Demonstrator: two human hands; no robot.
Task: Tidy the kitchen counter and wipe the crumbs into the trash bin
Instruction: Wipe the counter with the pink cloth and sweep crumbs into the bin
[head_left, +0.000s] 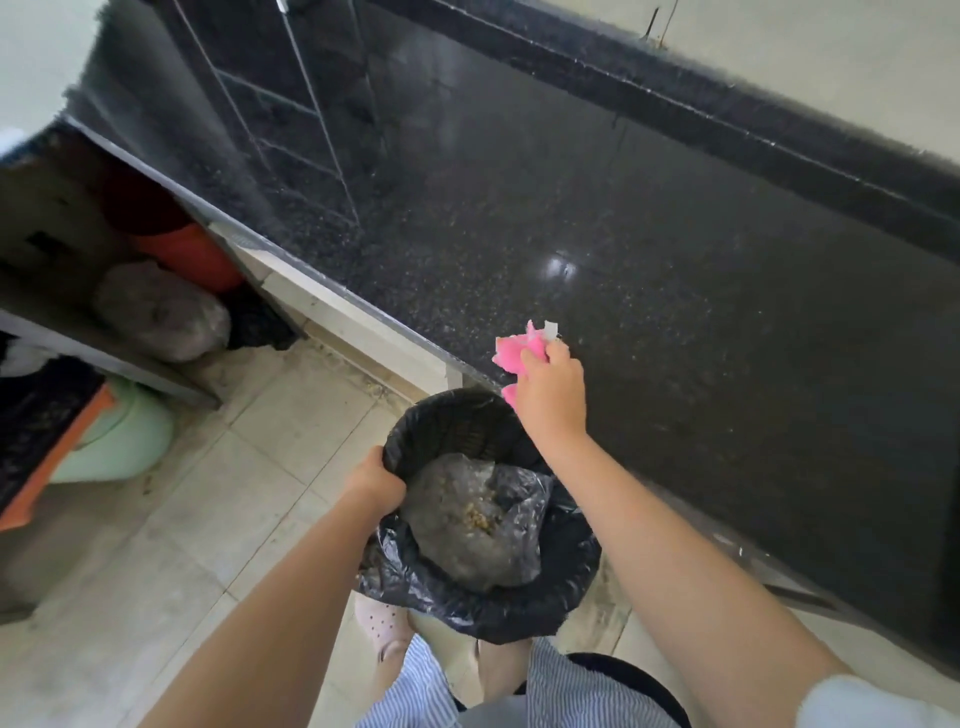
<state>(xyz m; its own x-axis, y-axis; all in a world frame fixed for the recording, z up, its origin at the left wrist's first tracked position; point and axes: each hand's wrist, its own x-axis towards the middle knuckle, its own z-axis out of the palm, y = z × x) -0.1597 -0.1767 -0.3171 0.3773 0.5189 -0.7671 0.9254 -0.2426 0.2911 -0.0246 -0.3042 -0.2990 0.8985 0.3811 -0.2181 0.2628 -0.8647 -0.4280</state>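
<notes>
With our left hand (375, 480) gripping the rim of the trash bin (566, 587) to hold it tucked under the counter (675, 291) edge, our right hand (551, 395), well apart above it, clutches the pink cloth (511, 353), likely so swept crumbs (480, 515) drop straight inside.

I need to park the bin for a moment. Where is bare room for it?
The tiled floor between the green tub and the trash bin is bare. The black counter beyond the pink cloth is bare too. The under-counter shelf is crowded.
</notes>
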